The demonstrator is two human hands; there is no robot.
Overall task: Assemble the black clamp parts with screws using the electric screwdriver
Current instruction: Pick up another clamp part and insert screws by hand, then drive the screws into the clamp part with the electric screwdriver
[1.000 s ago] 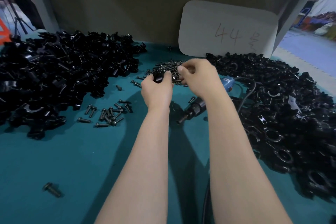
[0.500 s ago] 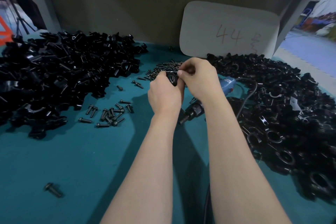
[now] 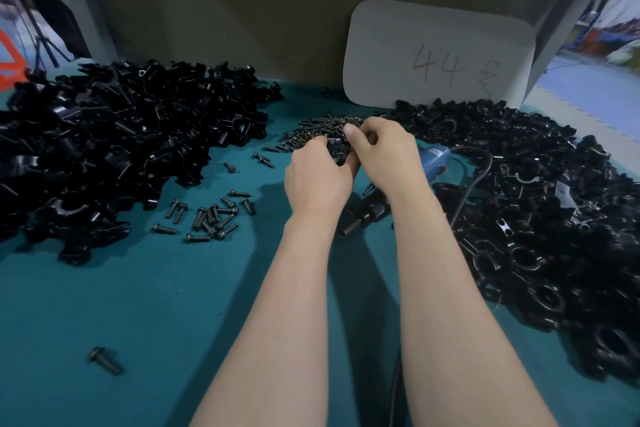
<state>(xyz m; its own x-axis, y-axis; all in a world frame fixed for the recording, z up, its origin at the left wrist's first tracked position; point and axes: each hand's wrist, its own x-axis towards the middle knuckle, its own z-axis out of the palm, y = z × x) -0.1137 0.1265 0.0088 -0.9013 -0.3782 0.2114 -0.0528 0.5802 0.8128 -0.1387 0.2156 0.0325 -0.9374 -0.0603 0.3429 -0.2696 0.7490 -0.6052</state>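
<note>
The small black plastic clamp part (image 3: pixel 337 149) sits over the teal table (image 3: pixel 138 288), at the six o'clock edge of the heap of dark screws (image 3: pixel 317 126). In the last second the left hand (image 3: pixel 317 177) closed in from nine o'clock on the right hand (image 3: pixel 384 152). The fingers of both now grip the part, probably seating a screw. The blue-and-black electric screwdriver (image 3: pixel 434 158) lies untouched at four o'clock. Any pinched screw is hidden, and the right wrist covers the driver's middle.

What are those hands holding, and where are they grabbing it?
A black clamp part, between both hands: the left hand grips its left side, the right hand pinches its right side.
</note>
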